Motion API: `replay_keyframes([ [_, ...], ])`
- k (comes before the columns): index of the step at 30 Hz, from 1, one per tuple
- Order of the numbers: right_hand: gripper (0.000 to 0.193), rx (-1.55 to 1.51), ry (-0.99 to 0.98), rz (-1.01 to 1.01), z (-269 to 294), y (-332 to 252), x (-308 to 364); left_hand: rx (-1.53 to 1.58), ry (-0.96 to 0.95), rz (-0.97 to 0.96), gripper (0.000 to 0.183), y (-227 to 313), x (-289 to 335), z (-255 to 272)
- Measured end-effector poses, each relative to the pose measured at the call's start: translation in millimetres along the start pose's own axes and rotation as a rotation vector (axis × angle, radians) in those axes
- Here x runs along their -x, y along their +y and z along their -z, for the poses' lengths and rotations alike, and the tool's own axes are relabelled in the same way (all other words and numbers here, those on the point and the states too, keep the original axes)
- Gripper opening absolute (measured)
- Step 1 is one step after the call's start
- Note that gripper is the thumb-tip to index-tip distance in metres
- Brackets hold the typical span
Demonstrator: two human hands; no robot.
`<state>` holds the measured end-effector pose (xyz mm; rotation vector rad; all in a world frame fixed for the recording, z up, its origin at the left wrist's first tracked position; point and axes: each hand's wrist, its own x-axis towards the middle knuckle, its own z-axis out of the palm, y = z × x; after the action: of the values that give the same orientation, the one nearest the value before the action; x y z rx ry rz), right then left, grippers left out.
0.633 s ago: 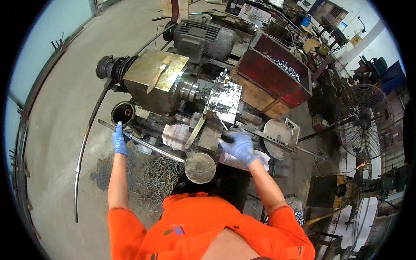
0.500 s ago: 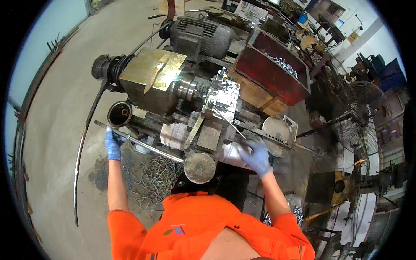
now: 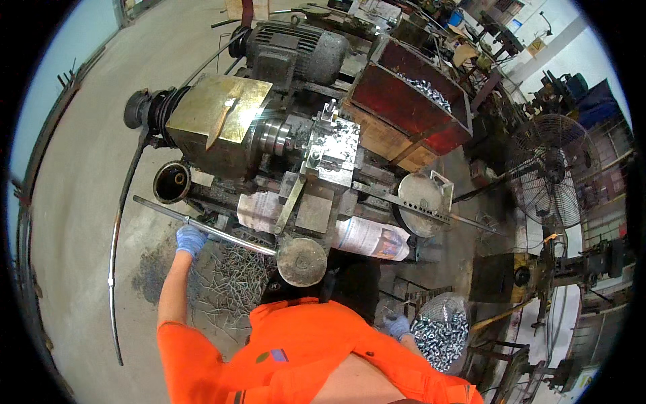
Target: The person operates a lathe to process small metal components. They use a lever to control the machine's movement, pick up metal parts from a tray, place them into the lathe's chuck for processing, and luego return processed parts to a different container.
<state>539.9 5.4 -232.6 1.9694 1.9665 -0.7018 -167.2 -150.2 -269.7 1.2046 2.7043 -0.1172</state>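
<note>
At the far left of the frame, a long thin rod (image 3: 112, 269) slants down over the floor. Next to it, left of the middle, is a round cup (image 3: 171, 182) with a dark inside. Your left hand (image 3: 191, 240), in a blue glove, is just below the shiny metal bar (image 3: 229, 235). Its fingers look bent and close together, but you can't tell if they touch the bar. The bar slopes down to a round disc (image 3: 302, 262) near the middle. Thin, twisty metal bits (image 3: 239, 276) lie under it. Right of the disc is a printed paper sheet (image 3: 377, 239). Your right hand (image 3: 398, 326) is low, right of the middle, just beside a wire basket (image 3: 437, 304) full of small shiny metal pieces (image 3: 436, 340). You can't tell what its fingers are doing. A big fan (image 3: 552, 168) stands at the right.
</note>
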Motion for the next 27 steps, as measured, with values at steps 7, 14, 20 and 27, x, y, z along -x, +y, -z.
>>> replay_keyframes([
  [7,0.047,-0.205,-0.087,-0.020,-43,29,-23,-0.081,0.100,-0.039,0.039,1,-9,-12],
  [14,0.044,-0.039,-0.075,-0.057,-33,21,-31,0.207,0.125,0.214,0.046,57,3,-23],
  [20,0.041,-0.149,0.153,0.023,-4,18,-52,0.029,-0.069,0.046,0.035,24,-2,-10],
  [27,0.024,-0.415,0.340,0.374,124,-123,-32,0.333,-0.125,0.181,0.041,23,25,-9],
])
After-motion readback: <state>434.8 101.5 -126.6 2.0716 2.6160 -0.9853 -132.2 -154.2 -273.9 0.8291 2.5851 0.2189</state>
